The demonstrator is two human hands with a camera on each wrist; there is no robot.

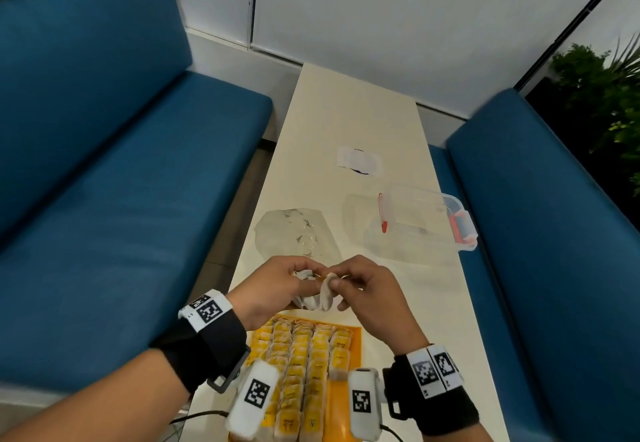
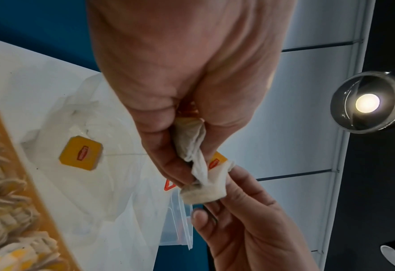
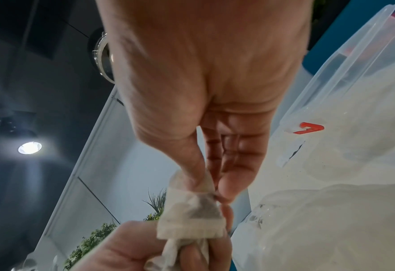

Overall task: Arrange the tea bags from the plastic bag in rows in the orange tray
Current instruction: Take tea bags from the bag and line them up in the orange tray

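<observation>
Both hands hover over the far end of the orange tray [image 1: 355, 341], which holds several rows of tea bags [image 1: 304, 365] with yellow tags. My left hand [image 1: 302, 279] grips a crumpled bunch of tea bags [image 2: 190, 141]. My right hand [image 1: 335, 281] pinches one tea bag [image 3: 190, 216] of that bunch between thumb and fingers. In the left wrist view a yellow tag [image 2: 81, 153] dangles on its string below the bunch. The clear plastic bag [image 1: 298, 237] lies flattened on the table just beyond the hands.
A clear plastic container [image 1: 426, 220] with red clips sits to the right of the bag, and a white taped patch [image 1: 358, 161] lies farther back. The narrow cream table [image 1: 346, 112] runs between two blue sofas [image 1: 104, 182].
</observation>
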